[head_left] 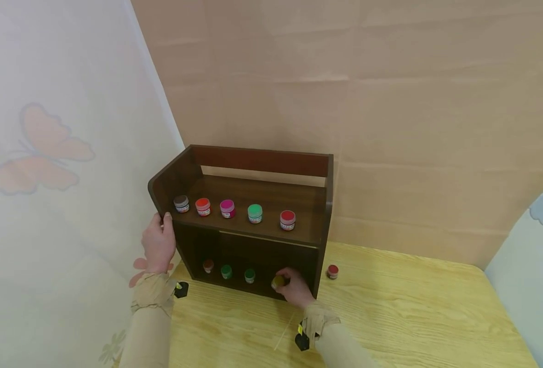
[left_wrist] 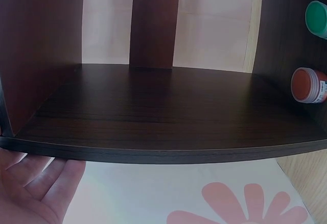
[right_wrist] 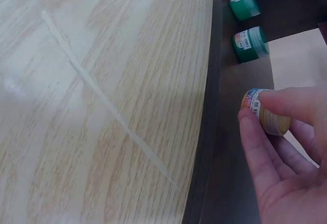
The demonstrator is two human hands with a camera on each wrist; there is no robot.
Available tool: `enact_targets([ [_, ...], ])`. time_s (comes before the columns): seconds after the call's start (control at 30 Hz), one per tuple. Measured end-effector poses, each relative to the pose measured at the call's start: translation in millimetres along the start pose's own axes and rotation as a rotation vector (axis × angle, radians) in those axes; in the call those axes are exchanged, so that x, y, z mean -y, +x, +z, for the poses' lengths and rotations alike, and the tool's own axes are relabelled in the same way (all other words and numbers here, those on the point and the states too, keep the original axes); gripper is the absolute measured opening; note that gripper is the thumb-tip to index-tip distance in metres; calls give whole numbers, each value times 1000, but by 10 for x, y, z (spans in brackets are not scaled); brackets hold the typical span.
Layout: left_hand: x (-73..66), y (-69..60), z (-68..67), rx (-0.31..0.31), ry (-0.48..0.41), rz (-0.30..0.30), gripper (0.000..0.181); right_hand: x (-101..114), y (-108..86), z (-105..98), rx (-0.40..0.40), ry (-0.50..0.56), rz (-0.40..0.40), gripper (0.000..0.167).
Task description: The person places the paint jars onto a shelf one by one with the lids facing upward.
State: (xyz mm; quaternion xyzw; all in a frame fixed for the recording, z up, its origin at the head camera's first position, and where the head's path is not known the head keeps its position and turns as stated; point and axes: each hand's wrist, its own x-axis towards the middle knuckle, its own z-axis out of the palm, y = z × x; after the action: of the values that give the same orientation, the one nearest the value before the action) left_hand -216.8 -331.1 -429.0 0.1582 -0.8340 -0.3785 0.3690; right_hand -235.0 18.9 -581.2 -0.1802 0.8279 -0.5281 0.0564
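Note:
A dark brown two-tier shelf [head_left: 262, 190] stands on the table. My left hand [head_left: 158, 243] holds its left side panel [left_wrist: 168, 112] at the front edge, fingers along the outer face. Between thumb and fingers, my right hand [head_left: 298, 289] pinches a small paint jar [right_wrist: 254, 101] with a yellow-brown lid, over the right part of the bottom board. To its left on that board stand two green jars [head_left: 250, 276] and a brownish-red jar [head_left: 208, 266]. Whether the pinched jar touches the board I cannot tell.
Several paint jars line the upper board, from a grey-lidded jar [head_left: 181, 204] to a red one [head_left: 287, 220]. Another red jar [head_left: 333, 271] sits on the wooden table [head_left: 418, 306] right of the shelf. A pale streak [right_wrist: 102, 99] marks the tabletop in front.

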Motion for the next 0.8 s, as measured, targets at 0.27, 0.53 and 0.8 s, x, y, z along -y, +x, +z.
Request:
enact_targets([
  [0.27,11,2,5,-3,-2,9,44,-2,13,12,43,-20,-16,33],
  [0.53,-8,-6,-4,-5,3,7,43,-15,49,43,100,-82,-42,42],
  [0.8,3,-2,2,-1,1,6,44,13,53,40,215,10,7,57],
])
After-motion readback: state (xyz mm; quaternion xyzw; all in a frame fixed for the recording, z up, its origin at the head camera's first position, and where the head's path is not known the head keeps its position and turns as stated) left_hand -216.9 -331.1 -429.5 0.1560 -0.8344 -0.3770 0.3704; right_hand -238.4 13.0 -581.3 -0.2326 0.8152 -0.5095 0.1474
